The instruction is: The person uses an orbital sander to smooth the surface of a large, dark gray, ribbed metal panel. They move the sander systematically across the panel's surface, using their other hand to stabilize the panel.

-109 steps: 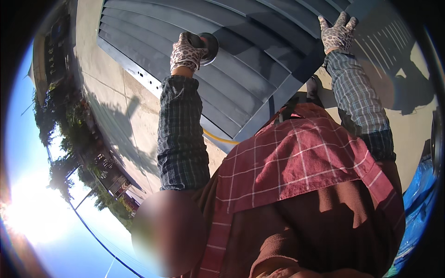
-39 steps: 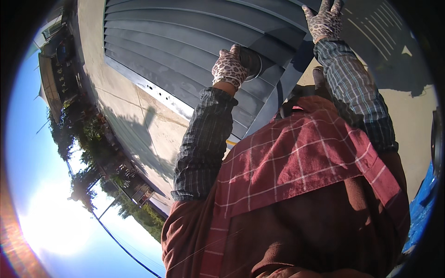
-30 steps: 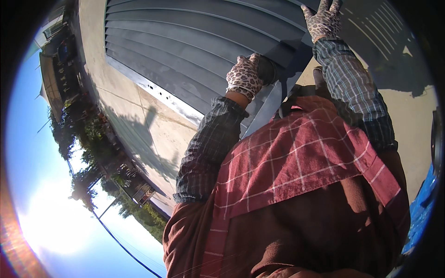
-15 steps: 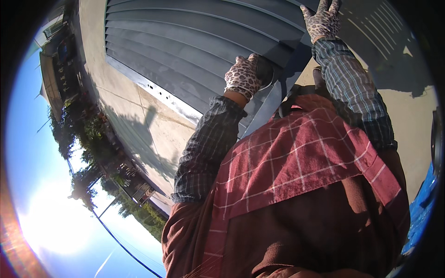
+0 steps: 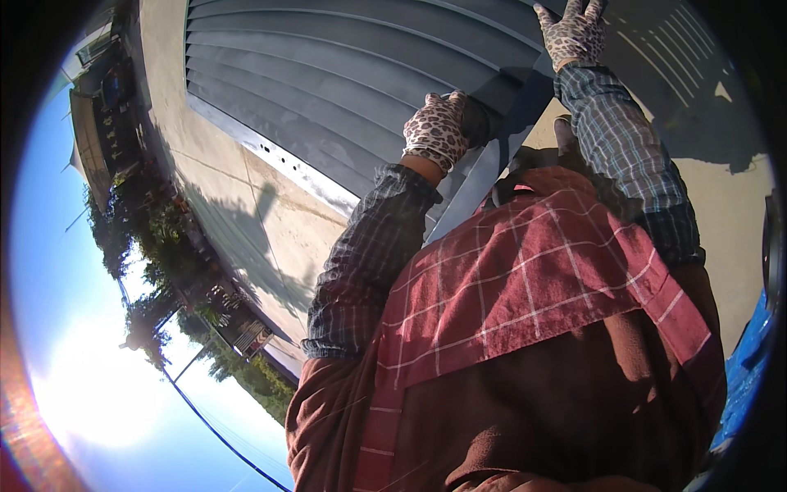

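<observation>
My left hand point(image 5: 437, 131) grips dark tool point(image 5: 477, 121) on slatted panel point(image 5: 328, 70); right hand point(image 5: 577, 38) spread. Surface patchy; how much remains, can't tell.

We have open room over the grey panel point(image 5: 320, 115) left of our left grip point(image 5: 436, 133), though raised slats point(image 5: 385, 78) cross it. The dark round tool point(image 5: 476, 123) blocks the low way rightward; our checked apron point(image 5: 525, 271) crowds the near edge.
</observation>
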Motion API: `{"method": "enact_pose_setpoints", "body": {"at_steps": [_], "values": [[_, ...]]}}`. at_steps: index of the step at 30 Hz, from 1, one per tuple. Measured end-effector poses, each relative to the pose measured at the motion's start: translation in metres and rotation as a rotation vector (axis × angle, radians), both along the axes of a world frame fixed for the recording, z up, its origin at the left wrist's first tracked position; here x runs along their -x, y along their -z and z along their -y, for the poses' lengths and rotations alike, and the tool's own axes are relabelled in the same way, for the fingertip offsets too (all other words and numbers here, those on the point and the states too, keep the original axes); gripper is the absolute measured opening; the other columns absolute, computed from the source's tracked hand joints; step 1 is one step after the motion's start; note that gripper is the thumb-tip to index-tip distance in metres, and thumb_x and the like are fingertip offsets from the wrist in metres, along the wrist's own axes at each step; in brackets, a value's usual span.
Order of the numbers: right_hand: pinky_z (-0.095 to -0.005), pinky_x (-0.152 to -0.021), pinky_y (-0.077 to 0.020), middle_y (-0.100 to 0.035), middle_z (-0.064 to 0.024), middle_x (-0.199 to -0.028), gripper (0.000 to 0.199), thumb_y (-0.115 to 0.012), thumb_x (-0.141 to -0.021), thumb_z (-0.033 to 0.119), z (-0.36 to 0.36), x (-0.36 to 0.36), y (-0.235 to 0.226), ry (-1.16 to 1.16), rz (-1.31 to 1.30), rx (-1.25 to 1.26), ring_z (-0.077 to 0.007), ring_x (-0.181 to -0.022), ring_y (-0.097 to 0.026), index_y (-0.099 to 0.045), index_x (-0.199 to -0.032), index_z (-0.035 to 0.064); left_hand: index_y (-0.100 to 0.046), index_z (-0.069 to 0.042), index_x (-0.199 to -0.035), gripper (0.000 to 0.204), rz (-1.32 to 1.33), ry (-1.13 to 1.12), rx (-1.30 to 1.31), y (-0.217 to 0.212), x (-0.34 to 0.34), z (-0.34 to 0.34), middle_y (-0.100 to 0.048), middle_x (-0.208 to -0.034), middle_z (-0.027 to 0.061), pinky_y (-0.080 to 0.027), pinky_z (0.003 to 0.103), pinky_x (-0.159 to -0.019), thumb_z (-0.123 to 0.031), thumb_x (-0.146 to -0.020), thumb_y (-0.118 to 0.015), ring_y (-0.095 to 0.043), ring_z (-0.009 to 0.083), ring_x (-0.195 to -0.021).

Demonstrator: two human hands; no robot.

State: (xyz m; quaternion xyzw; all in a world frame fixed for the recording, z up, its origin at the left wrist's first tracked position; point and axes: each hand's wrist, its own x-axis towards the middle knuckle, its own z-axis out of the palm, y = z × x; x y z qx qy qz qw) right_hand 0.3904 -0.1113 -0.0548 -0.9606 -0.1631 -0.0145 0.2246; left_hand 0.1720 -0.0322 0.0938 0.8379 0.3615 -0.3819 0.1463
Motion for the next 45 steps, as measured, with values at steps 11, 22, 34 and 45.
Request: {"method": "enact_pose_setpoints", "body": {"at_steps": [11,22,34,45], "values": [[-0.0508,-0.123,-0.0315,-0.024,-0.0270,-0.166,0.090,-0.074,-0.089,0.049,0.003,0.004,0.000,0.002,0.039,0.016,-0.0428,-0.152,-0.029,-0.038,-0.158,0.0045,-0.043,-0.026,-0.155,0.084,-0.015,-0.160,-0.202,0.019,0.019,-0.072,-0.052,-0.146,0.0187,-0.057,0.048,-0.103,-0.035,-0.083,-0.084,-0.063,0.0370,-0.128],[-0.0508,-0.122,-0.0332,-0.025,-0.0281,-0.165,0.088,-0.078,-0.086,0.042,0.005,0.009,0.013,0.015,0.074,-0.117,-0.0444,-0.150,-0.031,-0.041,-0.155,0.0028,-0.047,-0.023,-0.153,0.078,0.003,0.077,-0.027,0.013,0.022,-0.008,-0.055,-0.139,0.0181,-0.058,0.047,-0.097,-0.035,-0.084,-0.082,-0.068,0.0362,-0.119],[-0.0505,-0.124,-0.0301,-0.024,-0.0296,-0.165,0.088,-0.077,-0.088,0.043,0.011,0.004,0.021,-0.028,0.084,-0.102,-0.0450,-0.152,-0.029,-0.040,-0.156,0.0006,-0.046,-0.025,-0.150,0.086,-0.002,-0.249,-0.236,0.025,0.030,-0.103,-0.054,-0.143,0.0207,-0.055,0.048,-0.108,-0.027,-0.076,-0.089,-0.061,0.0405,-0.129],[-0.0491,-0.123,-0.0339,-0.021,-0.0259,-0.167,0.089,-0.066,-0.093,0.057,0.014,-0.005,0.007,-0.032,-0.041,0.035,-0.0449,-0.150,-0.032,-0.034,-0.160,0.0069,-0.049,-0.013,-0.145,0.091,0.367,-0.418,-0.050,0.013,0.063,-0.061,-0.064,-0.133,0.0183,-0.055,0.042,-0.105,-0.025,-0.068,-0.096,-0.066,0.0378,-0.121]]}}
